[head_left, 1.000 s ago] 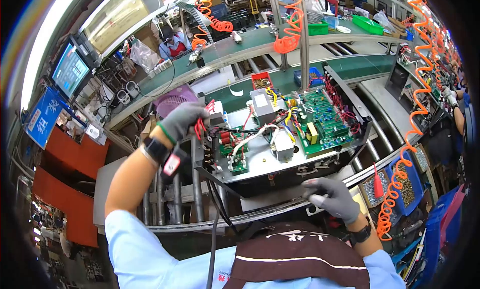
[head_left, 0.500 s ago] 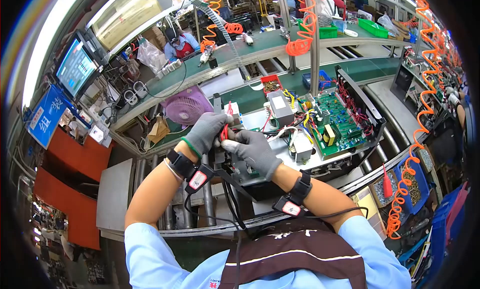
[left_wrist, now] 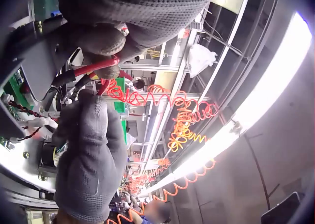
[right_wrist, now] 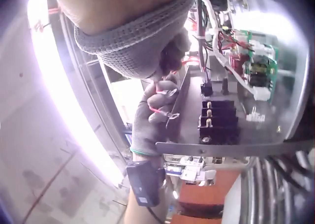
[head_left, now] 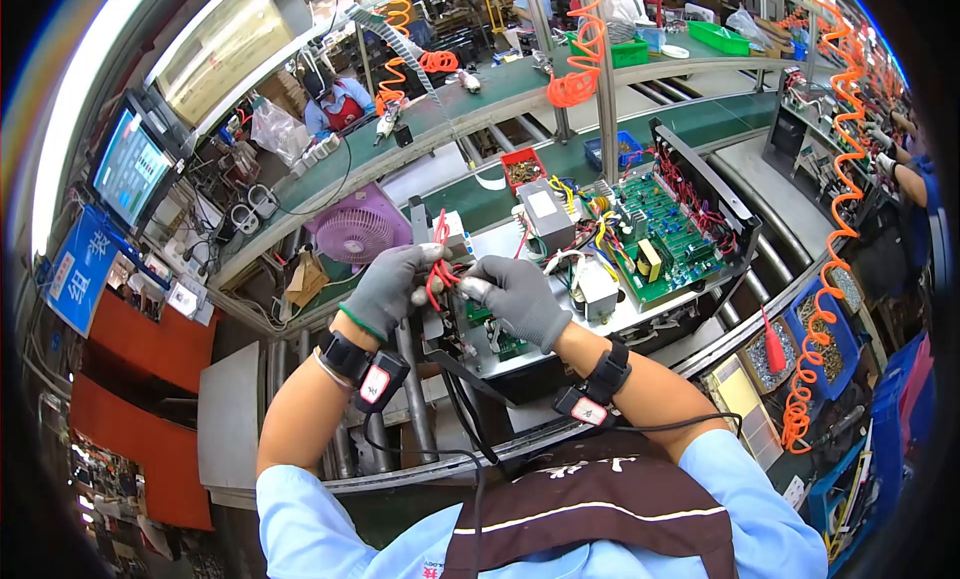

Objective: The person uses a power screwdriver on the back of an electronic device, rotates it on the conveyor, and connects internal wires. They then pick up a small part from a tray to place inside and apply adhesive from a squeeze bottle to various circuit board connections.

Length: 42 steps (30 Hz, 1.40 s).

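In the head view both hands, in grey gloves, meet over the left end of an open metal chassis (head_left: 492,364). My left hand (head_left: 385,289) holds a bunch of red wires (head_left: 440,269) in curled fingers. Close beside it, my right hand (head_left: 522,301) pinches the same wires with thumb and fingertips. Metal ring terminals (right_wrist: 172,116) tip the red wires against the left fingers in the right wrist view. A black terminal block (right_wrist: 216,118) sits inside the chassis close by. Across the chassis lie a green circuit board (head_left: 665,249) and a grey boxed component (head_left: 546,211).
Rollers (head_left: 415,409) carry the chassis. A purple fan (head_left: 355,229) stands behind the left hand. Beyond the chassis is a red bin (head_left: 522,169) of screws; a blue bin (head_left: 825,354) lies to the right. Orange coiled hoses (head_left: 845,159) hang down. Black cables (head_left: 470,419) run in front.
My right hand has come from the chassis front edge to the left hand and taken hold of the red wires. Over the last half second, the wires have fanned out between the hands.
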Each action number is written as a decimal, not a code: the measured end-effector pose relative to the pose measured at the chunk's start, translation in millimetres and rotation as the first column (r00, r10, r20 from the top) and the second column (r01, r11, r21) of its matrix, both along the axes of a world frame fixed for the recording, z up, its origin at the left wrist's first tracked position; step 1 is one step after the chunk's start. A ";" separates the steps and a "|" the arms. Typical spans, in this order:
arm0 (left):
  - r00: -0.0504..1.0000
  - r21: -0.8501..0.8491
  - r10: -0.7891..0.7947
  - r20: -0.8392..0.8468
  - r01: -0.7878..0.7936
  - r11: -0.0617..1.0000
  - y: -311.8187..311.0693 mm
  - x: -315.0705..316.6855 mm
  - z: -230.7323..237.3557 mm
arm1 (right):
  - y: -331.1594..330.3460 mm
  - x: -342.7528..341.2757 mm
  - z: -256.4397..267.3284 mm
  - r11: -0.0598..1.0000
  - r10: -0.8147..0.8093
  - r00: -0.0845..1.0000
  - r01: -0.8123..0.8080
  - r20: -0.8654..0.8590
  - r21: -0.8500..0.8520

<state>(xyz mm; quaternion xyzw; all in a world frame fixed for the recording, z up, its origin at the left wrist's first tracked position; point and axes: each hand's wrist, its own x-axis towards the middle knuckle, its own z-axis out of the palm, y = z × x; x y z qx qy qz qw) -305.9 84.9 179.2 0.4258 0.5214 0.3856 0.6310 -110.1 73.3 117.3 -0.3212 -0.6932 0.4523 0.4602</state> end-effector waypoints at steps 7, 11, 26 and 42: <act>0.988 0.088 0.043 -0.147 -0.030 0.996 -4.8 -31.7 0.7 | 4.7 35.0 -4.9 0.923 -0.260 0.957 0.208 0.125 0.323; 0.828 0.450 0.226 -0.514 0.036 0.892 -10.4 -46.2 -1.3 | -1.3 39.3 4.6 0.882 0.225 0.974 -0.216 -0.029 -0.419; 0.315 0.580 0.498 -0.808 0.276 0.766 -36.2 -42.1 -14.0 | -1.2 -26.3 -20.5 0.999 0.030 0.990 -0.033 0.138 0.018; 0.985 0.038 0.148 -0.092 -0.145 0.989 -21.7 -0.7 15.6 | -11.6 -12.0 -8.9 0.989 -0.017 0.988 -0.006 -0.153 -0.147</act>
